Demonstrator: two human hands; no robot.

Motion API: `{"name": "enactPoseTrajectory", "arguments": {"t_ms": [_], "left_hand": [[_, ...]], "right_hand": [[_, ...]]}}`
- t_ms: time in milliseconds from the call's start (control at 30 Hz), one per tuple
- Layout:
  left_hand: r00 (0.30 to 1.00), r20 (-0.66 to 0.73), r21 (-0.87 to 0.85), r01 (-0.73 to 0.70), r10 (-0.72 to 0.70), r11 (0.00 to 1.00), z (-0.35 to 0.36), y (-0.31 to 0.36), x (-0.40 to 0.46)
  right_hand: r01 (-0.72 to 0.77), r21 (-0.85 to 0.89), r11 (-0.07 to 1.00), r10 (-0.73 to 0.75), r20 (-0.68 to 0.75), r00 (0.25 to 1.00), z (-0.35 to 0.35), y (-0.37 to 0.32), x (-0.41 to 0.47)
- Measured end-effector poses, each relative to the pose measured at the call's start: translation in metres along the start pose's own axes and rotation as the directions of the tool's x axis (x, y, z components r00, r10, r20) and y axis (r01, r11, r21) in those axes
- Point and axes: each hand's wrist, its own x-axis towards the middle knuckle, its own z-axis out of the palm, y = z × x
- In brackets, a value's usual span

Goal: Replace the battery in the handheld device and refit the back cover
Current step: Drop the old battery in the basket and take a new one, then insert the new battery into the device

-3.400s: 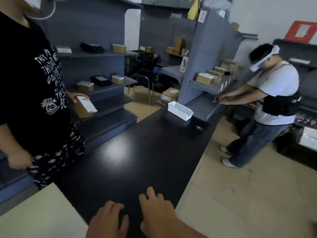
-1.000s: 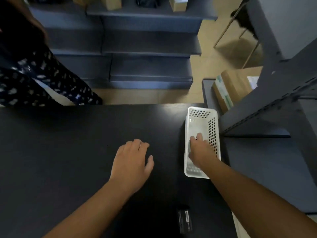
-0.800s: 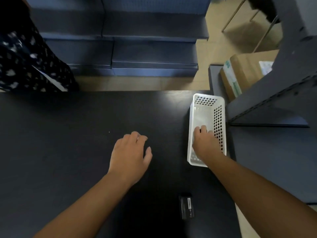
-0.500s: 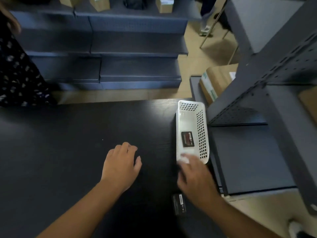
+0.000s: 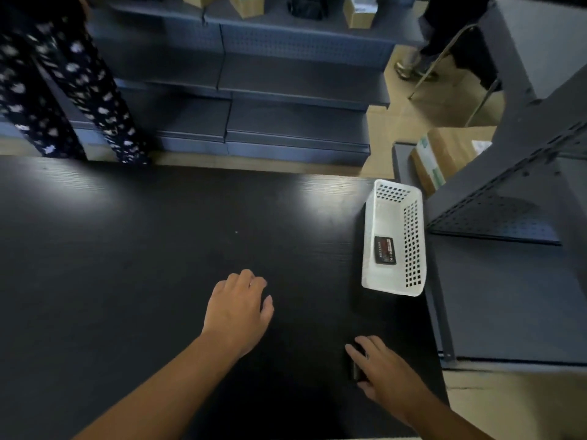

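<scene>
right hand (image 5: 386, 368) had left basket (image 5: 394, 282), battery (image 5: 385, 250) lay inside | now covered dark device (image 5: 356, 369) near basket, grip state unclear | left hand (image 5: 238, 304) open on worktop (image 5: 127, 249) | swap beginning

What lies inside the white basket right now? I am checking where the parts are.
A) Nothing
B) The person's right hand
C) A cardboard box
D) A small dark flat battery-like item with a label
D: a small dark labelled item lies flat on the white basket floor, alone.
</scene>
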Motion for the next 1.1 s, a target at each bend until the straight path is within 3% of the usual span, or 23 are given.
{"name": "enactPoseTrajectory", "arguments": {"t_ms": [200,367,467,667,800,967,1100], "left_hand": [[0.997,-0.031,-0.029,0.065,-0.066,0.997,-0.016,-0.043,-0.028],[0.993,-0.032,-0.104,0.111,-0.114,0.988,-0.043,-0.082,-0.073],[0.970,-0.123,-0.128,0.195,-0.210,0.973,-0.067,-0.103,-0.112],[0.854,-0.238,-0.197,0.425,-0.464,0.883,-0.093,-0.161,-0.208],[0.734,-0.307,-0.263,0.546,-0.606,0.795,-0.093,-0.213,-0.270],[0.625,-0.314,-0.303,0.647,-0.715,0.699,-0.086,-0.296,-0.337],[0.600,-0.291,-0.331,0.668,-0.745,0.667,-0.087,-0.368,-0.376]], "right_hand": [[0.034,0.006,0.999,-0.033,-0.098,0.995,-0.070,-0.041,0.018],[0.193,-0.102,0.976,-0.211,-0.202,0.957,-0.154,-0.112,0.052],[0.296,-0.195,0.935,-0.340,-0.260,0.904,-0.197,-0.163,0.065],[0.518,-0.282,0.808,-0.584,-0.267,0.767,-0.231,-0.295,0.080],[0.603,-0.357,0.713,-0.694,-0.239,0.679,-0.235,-0.391,0.080],[0.660,-0.450,0.601,-0.787,-0.192,0.586,-0.232,-0.515,0.089],[0.675,-0.469,0.569,-0.809,-0.172,0.562,-0.229,-0.608,0.101]]}}
